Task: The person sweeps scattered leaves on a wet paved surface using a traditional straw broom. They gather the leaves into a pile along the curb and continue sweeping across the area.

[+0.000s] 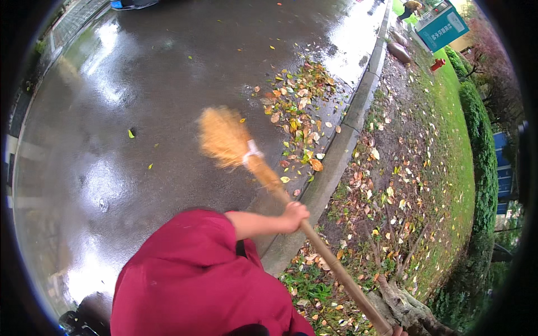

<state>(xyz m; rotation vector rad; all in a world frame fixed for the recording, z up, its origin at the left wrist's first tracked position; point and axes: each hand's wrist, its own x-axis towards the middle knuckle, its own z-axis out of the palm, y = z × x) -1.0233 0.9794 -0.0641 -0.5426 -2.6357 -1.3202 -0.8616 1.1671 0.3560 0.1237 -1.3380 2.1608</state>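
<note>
A straw broom (pixel 225 136) with a long bamboo handle (pixel 336 266) slants across the view. My left hand (pixel 294 216) grips the handle partway along, below the broom head. Only fingers of my right hand (pixel 399 332) show at the bottom edge, around the handle's upper end. The bristles are blurred over the wet road (pixel 168 126); whether they touch it I cannot tell. A white tie (pixel 252 152) binds the base of the bristles. To the right of the broom head, fallen leaves (pixel 302 101) lie heaped along the kerb.
A concrete kerb (pixel 355 111) divides the road from leaf-strewn soil (pixel 378 176). A gnarled tree trunk (pixel 403 304) stands at lower right, near the handle. Farther off are rocks (pixel 399 52), a red hydrant (pixel 437 64), a teal kiosk (pixel 442 27) with writing, and a person (pixel 410 9).
</note>
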